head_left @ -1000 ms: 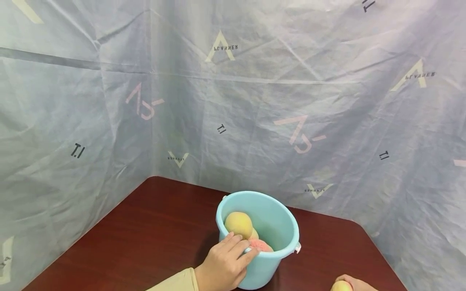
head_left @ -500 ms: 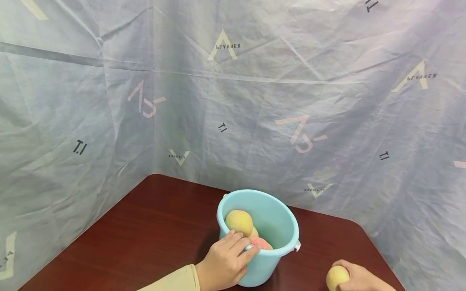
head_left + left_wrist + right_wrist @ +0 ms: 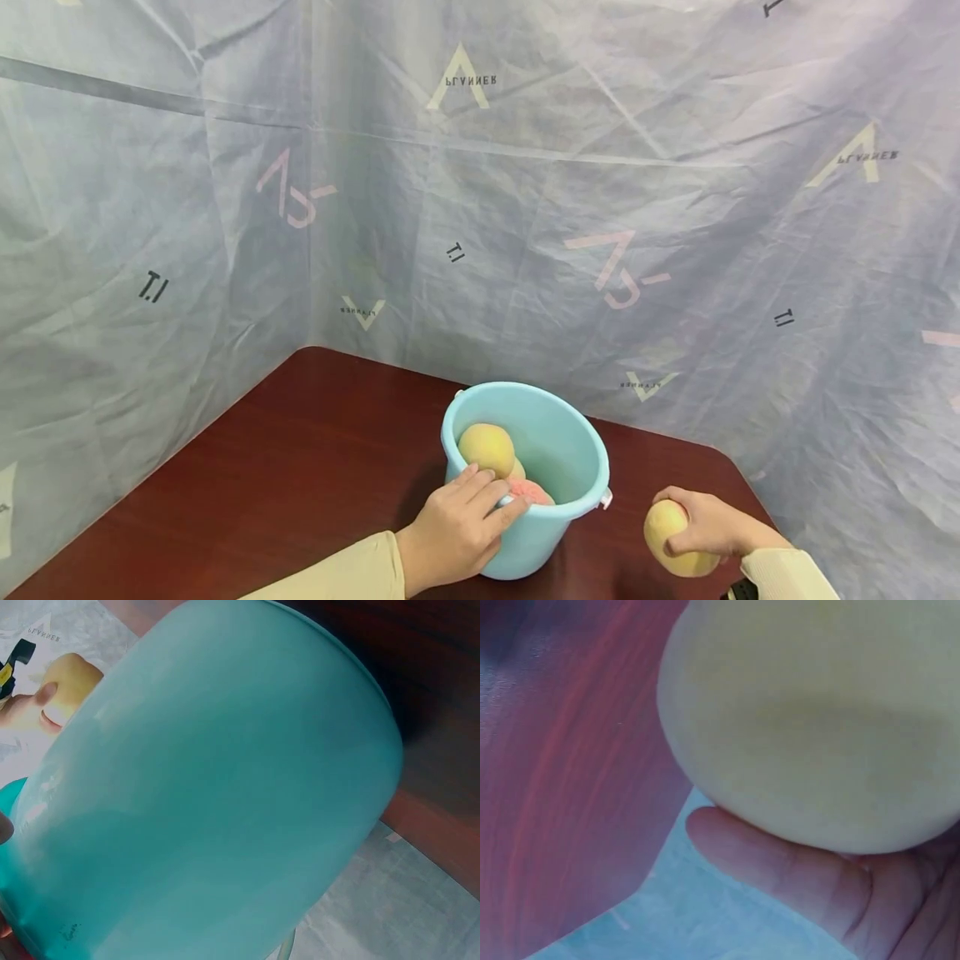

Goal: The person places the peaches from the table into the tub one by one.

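A light-blue bucket [image 3: 521,546] stands on the table, tilted slightly in the head view. My left hand [image 3: 453,529] grips its near-left rim, fingers hooked over the edge. Inside lie a round yellow fruit [image 3: 486,450], another pale one partly behind it, and a pinkish-red fruit [image 3: 528,490] near my fingertips. To the right of the bucket, my right hand [image 3: 712,523] holds a peach-like yellow fruit [image 3: 662,523] above the table. The right wrist view shows that fruit [image 3: 810,727] large, with a digit along its side. Bucket wall [image 3: 210,765] fills most of the left wrist view.
The dark red-brown table [image 3: 315,467] extends left of the bucket and behind it. Grey printed sheeting [image 3: 510,208] hangs along the table's back and sides. A white handle mount [image 3: 606,498] juts from the bucket's right side.
My right hand has come in from the lower right edge with the yellow fruit, moving up and toward the bucket. My left hand keeps its hold on the rim. The head view has shifted slightly.
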### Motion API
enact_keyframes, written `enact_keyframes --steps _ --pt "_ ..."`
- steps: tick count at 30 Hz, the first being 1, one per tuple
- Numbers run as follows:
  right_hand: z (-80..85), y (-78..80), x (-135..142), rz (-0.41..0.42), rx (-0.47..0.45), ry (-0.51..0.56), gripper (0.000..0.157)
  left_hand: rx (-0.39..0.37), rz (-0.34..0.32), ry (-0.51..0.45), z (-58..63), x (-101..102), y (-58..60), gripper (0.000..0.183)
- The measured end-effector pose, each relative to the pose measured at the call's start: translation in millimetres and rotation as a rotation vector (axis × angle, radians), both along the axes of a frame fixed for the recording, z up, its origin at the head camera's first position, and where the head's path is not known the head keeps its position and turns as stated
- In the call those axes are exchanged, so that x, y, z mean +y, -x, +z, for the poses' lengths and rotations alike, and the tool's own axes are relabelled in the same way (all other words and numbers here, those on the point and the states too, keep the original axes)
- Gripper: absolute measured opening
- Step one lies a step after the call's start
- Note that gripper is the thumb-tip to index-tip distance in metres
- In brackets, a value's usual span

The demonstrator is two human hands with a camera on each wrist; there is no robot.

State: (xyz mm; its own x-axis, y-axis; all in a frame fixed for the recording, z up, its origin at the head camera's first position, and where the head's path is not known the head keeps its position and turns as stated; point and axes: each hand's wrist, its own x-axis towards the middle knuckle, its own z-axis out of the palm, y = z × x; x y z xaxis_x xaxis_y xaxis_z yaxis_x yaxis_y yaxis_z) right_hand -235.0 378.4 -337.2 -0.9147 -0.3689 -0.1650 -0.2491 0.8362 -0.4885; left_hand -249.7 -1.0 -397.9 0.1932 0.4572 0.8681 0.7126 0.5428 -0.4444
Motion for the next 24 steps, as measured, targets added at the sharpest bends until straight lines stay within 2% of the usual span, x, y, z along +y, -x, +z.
enact_keyframes --steps 11,17,24 --pt "21.2 -1.1 -7 0.013 0.065 -0.039 0.051 0.009 -0.004 -0.006 4.7 0 -1.6 0.032" --pt "26.3 -1.8 -9 0.009 0.091 -0.039 0.050 0.036 -0.028 -0.034 9.1 0 -1.5 0.030" --pt "31.0 -4.2 -10 0.006 0.113 -0.032 0.050 0.026 -0.043 -0.039 8.7 1 -1.6 0.031"
